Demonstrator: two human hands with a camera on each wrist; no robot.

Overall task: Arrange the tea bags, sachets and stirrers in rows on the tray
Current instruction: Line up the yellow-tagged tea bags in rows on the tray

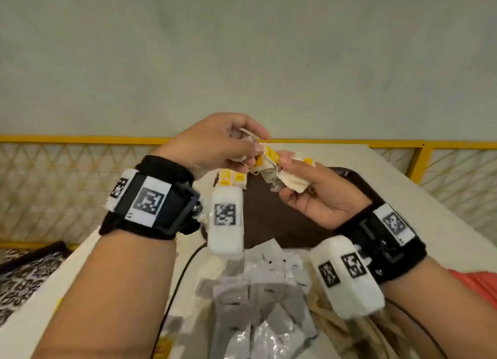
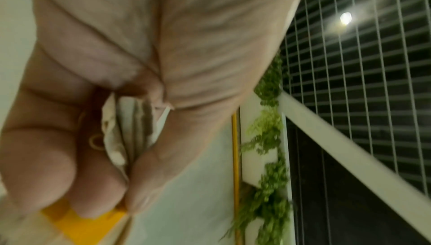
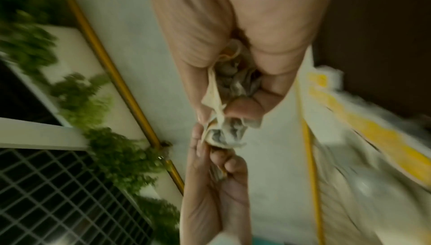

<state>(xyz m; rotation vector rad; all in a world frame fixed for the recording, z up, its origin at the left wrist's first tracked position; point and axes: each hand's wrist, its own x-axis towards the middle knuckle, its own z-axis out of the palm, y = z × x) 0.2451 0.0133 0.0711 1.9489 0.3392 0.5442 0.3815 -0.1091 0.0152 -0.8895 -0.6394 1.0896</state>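
Because the tea bags come in a tangled bunch, the right hand curls its fingers tight around them above the dark tray, while the left hand pinches one bag to pull it free, it seems. They look crumpled, pale and papery, with yellow tags. Silver sachets lie piled on the surface nearer the person.
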